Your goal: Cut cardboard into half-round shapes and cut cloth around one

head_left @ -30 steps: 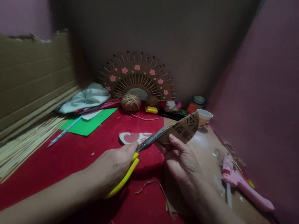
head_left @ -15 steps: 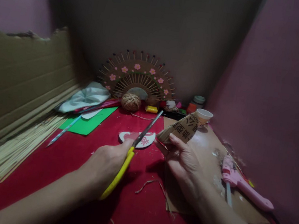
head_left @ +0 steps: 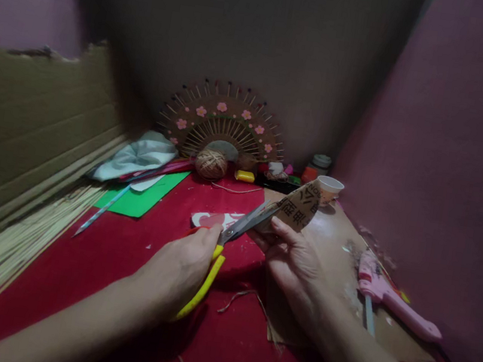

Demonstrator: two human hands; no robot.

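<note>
My left hand (head_left: 186, 266) is closed round the yellow-handled scissors (head_left: 230, 232), whose blades point up and right and reach the left edge of a cardboard piece (head_left: 298, 208). Black printed characters cover this piece. My right hand (head_left: 295, 261) pinches it near its lower edge, thumb in front and some fingers hidden behind. Behind the scissors, partly covered, a white and red printed cutout (head_left: 208, 218) lies on the red cloth (head_left: 146, 300).
At the back stand a flowered fan (head_left: 222, 108), a ball of twine (head_left: 210, 164) and a paper cup (head_left: 330, 189). On the right, a pink glue gun (head_left: 396, 301) rests on a cardboard sheet (head_left: 333, 261). Thin sticks (head_left: 16, 256) and green paper (head_left: 143, 199) lie left.
The scissors have moved right and turned, so their blades now meet the cardboard's left edge. My right hand has turned the cardboard piece slightly.
</note>
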